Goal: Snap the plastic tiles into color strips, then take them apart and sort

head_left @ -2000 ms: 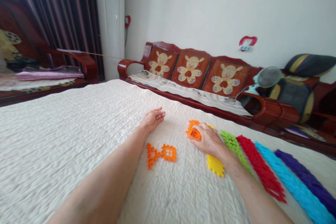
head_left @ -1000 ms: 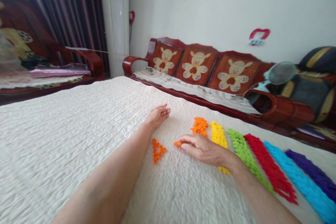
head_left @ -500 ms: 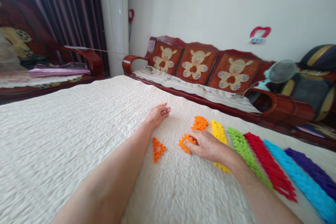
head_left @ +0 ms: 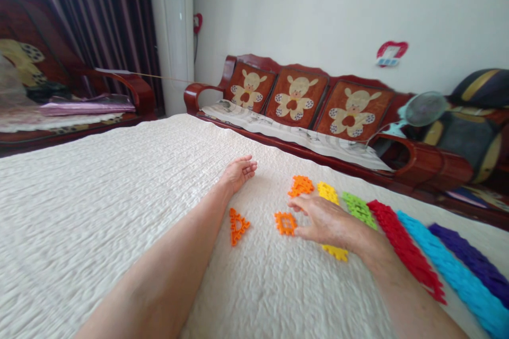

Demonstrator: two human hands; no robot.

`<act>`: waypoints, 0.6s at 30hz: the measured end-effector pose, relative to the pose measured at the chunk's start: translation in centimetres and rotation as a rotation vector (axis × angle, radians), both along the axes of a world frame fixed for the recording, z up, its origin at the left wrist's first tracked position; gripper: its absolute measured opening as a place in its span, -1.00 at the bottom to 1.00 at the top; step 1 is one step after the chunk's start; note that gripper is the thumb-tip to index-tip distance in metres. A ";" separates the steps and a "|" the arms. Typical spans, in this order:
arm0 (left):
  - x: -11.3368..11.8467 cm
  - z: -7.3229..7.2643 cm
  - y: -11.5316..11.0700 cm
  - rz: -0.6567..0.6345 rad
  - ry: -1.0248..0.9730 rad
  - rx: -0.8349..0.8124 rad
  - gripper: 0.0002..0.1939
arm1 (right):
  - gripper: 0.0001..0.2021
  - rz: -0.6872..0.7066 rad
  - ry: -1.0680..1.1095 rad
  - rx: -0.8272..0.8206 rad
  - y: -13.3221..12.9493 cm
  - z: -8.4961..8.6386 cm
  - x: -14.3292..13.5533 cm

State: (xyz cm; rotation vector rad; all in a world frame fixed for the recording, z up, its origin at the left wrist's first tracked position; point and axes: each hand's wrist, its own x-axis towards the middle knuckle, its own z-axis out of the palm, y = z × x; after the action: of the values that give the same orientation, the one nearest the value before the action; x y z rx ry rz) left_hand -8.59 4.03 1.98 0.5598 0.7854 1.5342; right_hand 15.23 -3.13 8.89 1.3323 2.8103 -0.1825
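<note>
My left hand [head_left: 239, 174] rests on its side on the white quilted cover [head_left: 119, 185], fingers loosely bent and apart, holding nothing. My right hand [head_left: 318, 217] hovers over the yellow pieces [head_left: 328, 192], thumb and fingers spread. Just left of its thumb lies an orange square piece [head_left: 285, 223] with toothed edges. Beyond the fingertips is a small group of orange pieces [head_left: 301, 185]. An orange triangle [head_left: 238, 226] lies between my forearms. My right hand and wrist hide part of the yellow and green rows.
Rows of green [head_left: 359, 209], red [head_left: 405, 249], light blue [head_left: 449, 270] and purple pieces [head_left: 471, 259] run along the right. Behind stand a wooden sofa [head_left: 302, 145] with bear cushions [head_left: 296, 96] and a fan [head_left: 426, 109].
My right hand has opened and moved slightly right, off the orange piece it was touching. An orange square now shows flat there. My left hand has hardly moved.
</note>
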 end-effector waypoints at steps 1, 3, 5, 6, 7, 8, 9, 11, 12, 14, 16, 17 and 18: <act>0.0 0.0 0.0 0.001 0.000 0.001 -0.65 | -0.61 0.054 0.042 -0.015 0.0 -0.4 -0.2; 0.0 -0.1 0.1 0.002 -0.003 0.003 -0.65 | -0.61 0.126 0.083 -0.052 -0.2 -1.2 -0.7; 0.0 -0.1 0.1 -0.001 -0.007 0.003 -0.66 | -0.67 0.158 0.087 -0.080 -0.3 -1.8 -1.0; 0.0 -0.1 0.1 -0.002 -0.008 0.002 -0.66 | -0.69 0.165 0.084 -0.091 -0.3 -1.9 -1.0; 0.0 -0.1 0.0 -0.002 -0.008 0.001 -0.66 | -0.70 0.163 0.081 -0.097 -0.2 -1.9 -1.0; 0.0 -0.1 0.0 -0.001 -0.008 0.001 -0.66 | -0.71 0.151 0.077 -0.095 0.0 -1.7 -0.8; 0.0 0.0 0.0 0.001 -0.007 -0.001 -0.66 | -0.71 0.128 0.074 -0.082 0.2 -1.5 -0.6; 0.1 0.0 0.0 0.004 -0.004 -0.004 -0.66 | -0.67 0.051 0.084 0.001 0.9 -1.1 0.0; 0.1 0.0 -0.1 0.004 -0.003 -0.007 -0.66 | -0.65 0.002 0.099 0.065 1.3 -0.9 0.3; 0.1 0.1 -0.1 0.002 -0.002 -0.012 -0.65 | -0.63 -0.084 0.130 0.183 2.1 -0.8 0.9; 0.1 0.1 -0.1 0.003 -0.001 -0.010 -0.65 | -0.63 -0.134 0.136 0.232 2.6 -1.1 1.3; 0.1 0.1 -0.1 0.002 -0.001 -0.008 -0.65 | -0.64 -0.145 0.133 0.235 2.8 -1.3 1.3; 0.1 0.1 -0.1 0.003 -0.002 -0.006 -0.66 | -0.64 -0.150 0.132 0.230 2.8 -1.5 1.3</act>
State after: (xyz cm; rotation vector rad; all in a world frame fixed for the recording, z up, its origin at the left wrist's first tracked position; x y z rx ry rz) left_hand -8.52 3.93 2.07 0.5529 0.7899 1.5342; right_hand 16.52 -0.30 7.35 1.6372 2.9126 0.0556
